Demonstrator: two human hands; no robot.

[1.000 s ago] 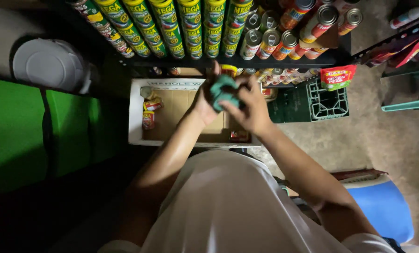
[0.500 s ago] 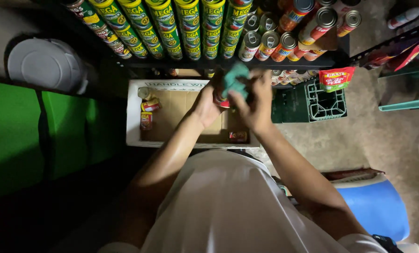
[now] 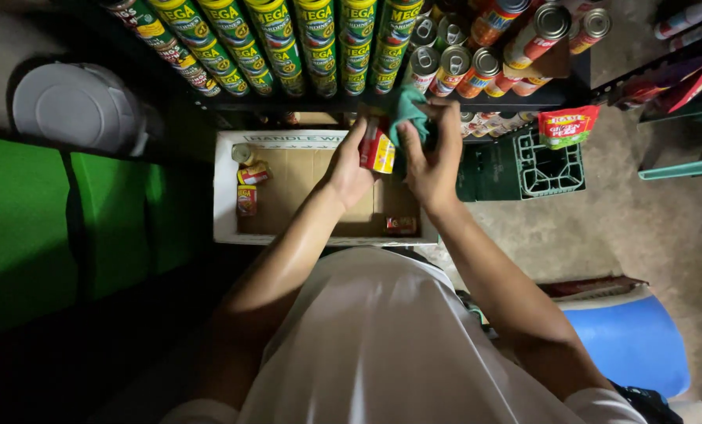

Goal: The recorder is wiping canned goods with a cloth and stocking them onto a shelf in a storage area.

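Left hand point(image 3: 349, 169) clamped around a small red and yellow can point(image 3: 377, 149), held up above the far edge of the open cardboard box point(image 3: 225, 196). Right hand point(image 3: 432, 157) closed on a bunched teal cloth point(image 3: 406, 110), pressed against the can's right side and top. Both hands touching across the can, raised just in front of the shelf point(image 3: 382, 102).

Judged step: wiping the can with the cloth, mid-rub, before it leaves the hands. Next move probably calls for a turn of the can in the left fingers so an unwiped face meets the cloth, with the grip kept firm enough that the smooth tin does not slip down into the box.

Below the hands, a brown box floor mostly bare, with three small red cans point(image 3: 249, 184) near its left wall and one more point(image 3: 400, 225) at the near right corner. Beyond the hands, on the shelf, rows of tall green and yellow cans point(image 3: 288, 39) to the left and silver-topped cans with red labels point(image 3: 476, 63) to the right. Right of the box, a dark green plastic crate point(image 3: 547, 169) on the concrete floor point(image 3: 641, 228), with a red snack packet point(image 3: 567, 126) above it. Far left, a round grey lid point(image 3: 72, 106) over green panels point(image 3: 21, 228). Near right, a blue stool point(image 3: 629, 338).
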